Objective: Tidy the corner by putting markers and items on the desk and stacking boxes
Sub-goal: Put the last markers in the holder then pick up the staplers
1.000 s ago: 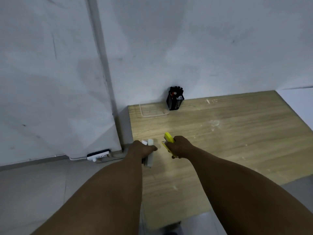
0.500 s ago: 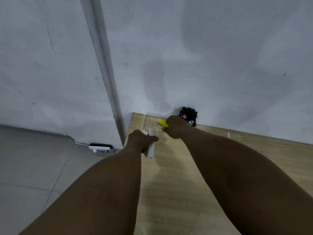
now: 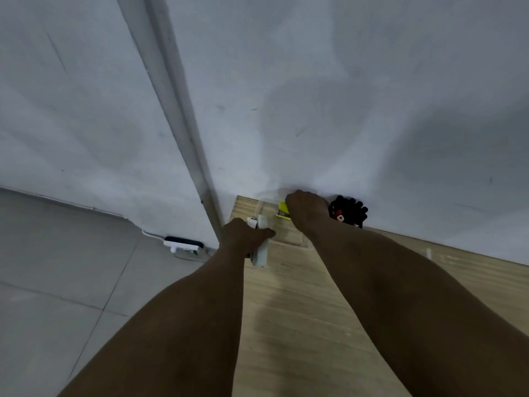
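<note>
We start with the big wooden desk (image 3: 329, 325), and everything else sits somewhere on or near it. At the desk's far left corner lies a clear tray (image 3: 267, 209), hard to see because it is see-through. Just right of the tray, by the wall, stands a black cup of markers (image 3: 347, 210). Off the desk's left edge, down on the floor, lies a white power strip (image 3: 183, 244).

Our right hand (image 3: 307, 212) holds a yellow stapler (image 3: 283, 210) over the tray, fingers curled round it. Our left hand (image 3: 243, 237) grips some white items (image 3: 261, 242) near the desk's left edge.

What could go wrong? We think the stapler may land on the tray's thin rim and tip out. Our right wrist is close to the cup and might knock it. The white things hang near the edge, so a loose grip could drop them on the floor
</note>
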